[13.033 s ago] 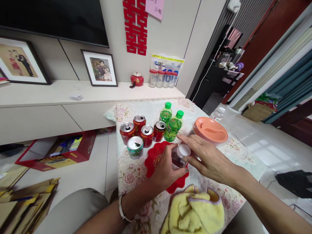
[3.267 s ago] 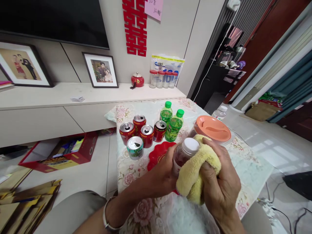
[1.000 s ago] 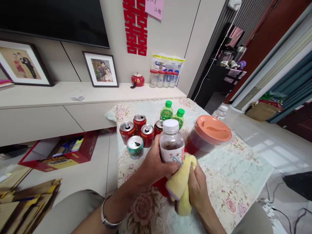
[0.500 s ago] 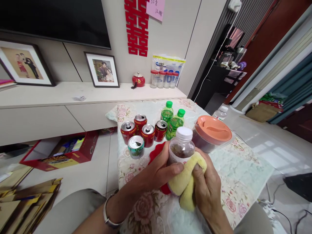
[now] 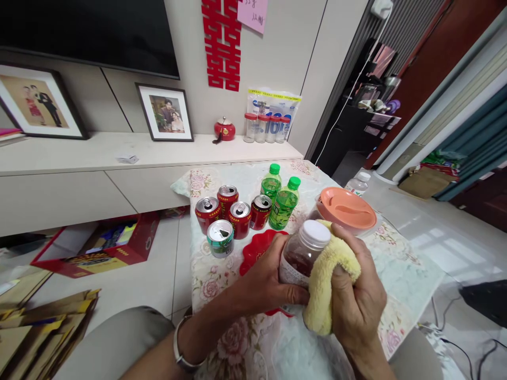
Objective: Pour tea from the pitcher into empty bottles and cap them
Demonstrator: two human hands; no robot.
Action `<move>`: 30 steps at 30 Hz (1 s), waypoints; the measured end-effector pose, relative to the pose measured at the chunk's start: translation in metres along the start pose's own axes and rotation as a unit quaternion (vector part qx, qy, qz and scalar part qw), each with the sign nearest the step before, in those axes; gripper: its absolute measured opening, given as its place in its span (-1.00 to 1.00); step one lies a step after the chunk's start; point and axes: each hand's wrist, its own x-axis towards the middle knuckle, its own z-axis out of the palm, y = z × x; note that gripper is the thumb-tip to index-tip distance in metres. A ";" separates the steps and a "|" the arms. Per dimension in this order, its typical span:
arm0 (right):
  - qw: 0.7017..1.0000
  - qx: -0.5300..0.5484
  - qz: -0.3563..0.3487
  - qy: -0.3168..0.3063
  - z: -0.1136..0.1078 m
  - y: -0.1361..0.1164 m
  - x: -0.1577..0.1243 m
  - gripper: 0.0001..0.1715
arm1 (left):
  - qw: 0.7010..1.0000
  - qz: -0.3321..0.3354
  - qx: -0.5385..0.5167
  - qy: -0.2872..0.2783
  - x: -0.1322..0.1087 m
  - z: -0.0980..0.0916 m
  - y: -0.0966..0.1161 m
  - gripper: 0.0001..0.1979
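Ideally, the left hand (image 5: 273,282), wrapped around the white-capped bottle (image 5: 300,259), should hold it steady over the red tray (image 5: 253,249) while the right hand (image 5: 361,301), clamped on the yellow cloth (image 5: 324,287), presses evenly along its side; cans (image 5: 240,224) and green-capped bottles (image 5: 283,210) stand beyond, and the orange-lidded container (image 5: 347,210) limits room rightward

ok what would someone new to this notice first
Probably the fluffy yellow cloth, which the right hand holds against a clear, white-capped bottle gripped by the left hand, front and centre. Behind, green-capped plastic bottles stand beside red metal cans; an orange oval lid is farther right.
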 end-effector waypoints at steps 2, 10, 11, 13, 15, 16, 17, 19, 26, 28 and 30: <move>0.999 0.028 0.022 0.001 0.005 0.005 -0.002 -0.50 | 0.999 -0.011 -0.009 -0.042 0.001 -0.002 -0.004 -0.18; 0.977 0.116 0.173 -0.043 0.018 0.025 -0.023 -0.51 | 0.997 0.005 -0.072 -0.041 0.003 -0.005 -0.001 -0.14; 0.973 0.125 0.185 -0.055 0.020 0.026 -0.025 -0.50 | 0.997 0.007 -0.068 -0.033 0.004 -0.005 0.002 -0.16; 0.965 0.144 0.204 -0.084 0.025 0.027 -0.030 -0.48 | 0.998 0.019 -0.052 -0.006 0.004 -0.007 0.007 -0.19; 0.956 0.161 0.219 -0.108 0.029 0.027 -0.033 -0.48 | 0.998 0.036 -0.050 0.020 0.004 -0.010 0.011 -0.20; 0.953 0.167 0.227 -0.116 0.030 0.027 -0.035 -0.48 | 0.997 0.047 -0.056 0.029 0.005 -0.011 0.011 -0.21; 0.949 0.171 0.235 -0.119 0.032 0.027 -0.037 -0.48 | 0.996 0.057 -0.067 0.035 0.005 -0.012 0.011 -0.22; 0.944 0.175 0.252 -0.121 0.034 0.028 -0.040 -0.47 | 0.992 0.076 -0.090 0.047 0.007 -0.014 0.009 -0.22; 0.957 0.124 0.237 -0.111 0.036 0.026 -0.049 -0.49 | 0.983 0.102 -0.107 0.109 0.010 -0.012 0.004 -0.17; 0.975 0.079 0.184 -0.096 0.035 0.024 -0.052 -0.53 | 0.985 0.096 -0.088 0.114 0.009 -0.010 0.005 -0.19; 0.987 0.034 0.127 -0.087 0.034 0.022 -0.053 -0.53 | 0.989 0.087 -0.058 0.106 0.007 -0.007 0.005 -0.24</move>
